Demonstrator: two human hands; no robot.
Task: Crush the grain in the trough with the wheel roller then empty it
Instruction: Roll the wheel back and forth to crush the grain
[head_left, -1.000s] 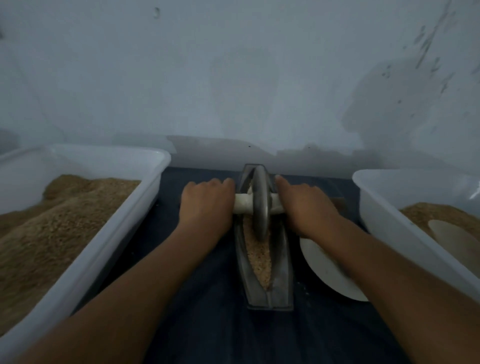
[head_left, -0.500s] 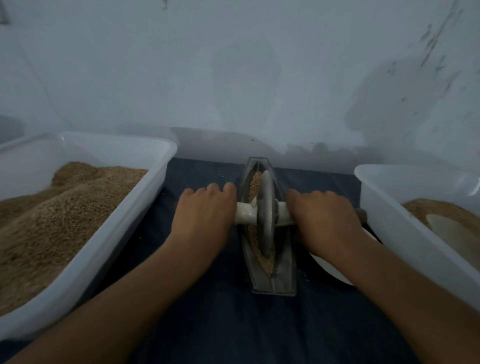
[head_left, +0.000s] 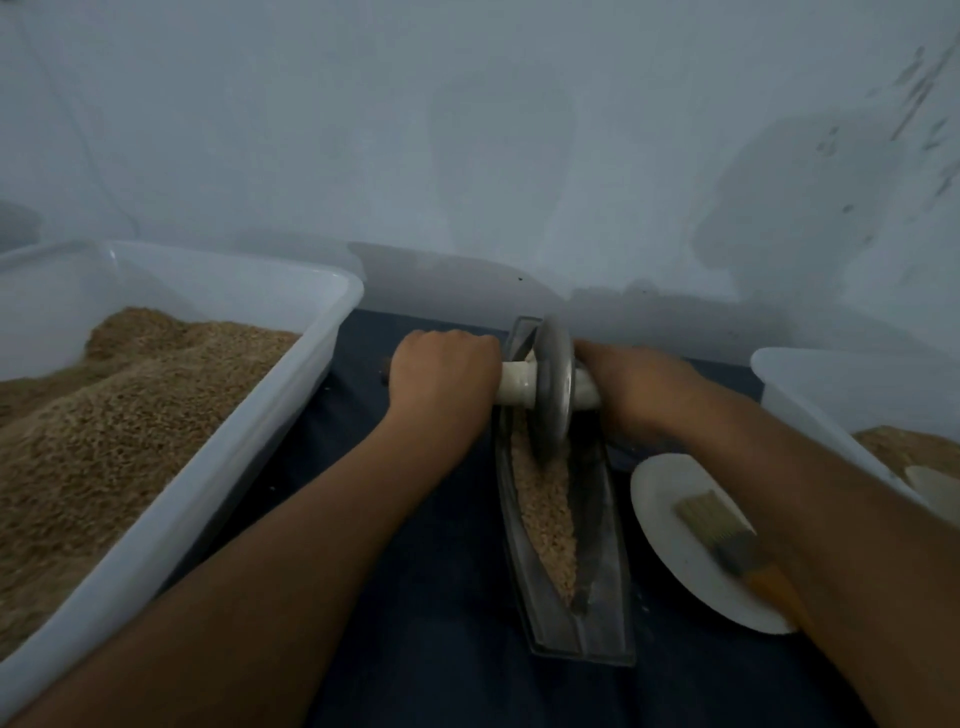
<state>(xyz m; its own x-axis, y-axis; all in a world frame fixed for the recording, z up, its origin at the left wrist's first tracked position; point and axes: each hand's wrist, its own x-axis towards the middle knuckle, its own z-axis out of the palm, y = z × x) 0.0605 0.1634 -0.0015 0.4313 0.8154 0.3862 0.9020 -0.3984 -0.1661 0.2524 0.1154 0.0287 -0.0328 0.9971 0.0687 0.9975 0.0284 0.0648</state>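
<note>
1. Since 0.5 s ago, I have pushed the grey metal wheel roller (head_left: 554, 387) to the far end of the narrow boat-shaped metal trough (head_left: 597, 530).
2. My left hand (head_left: 441, 379) and right hand (head_left: 631, 387) grip its white axle handle (head_left: 514, 383).
3. Tan crushed grain (head_left: 545, 512) lies along the trough on the dark blue cloth (head_left: 441, 649).
4. A brush (head_left: 727, 540) rests on the white plate (head_left: 670, 519).

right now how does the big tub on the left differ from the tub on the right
The left tub shows most of its length, and its grain is heaped high toward the rim. The right tub is cut off by the frame edge, its grain lies lower, and a pale rounded object rests in it, which the left tub lacks. Both are white plastic tubs holding tan grain, flanking the trough on the dark cloth.
</note>
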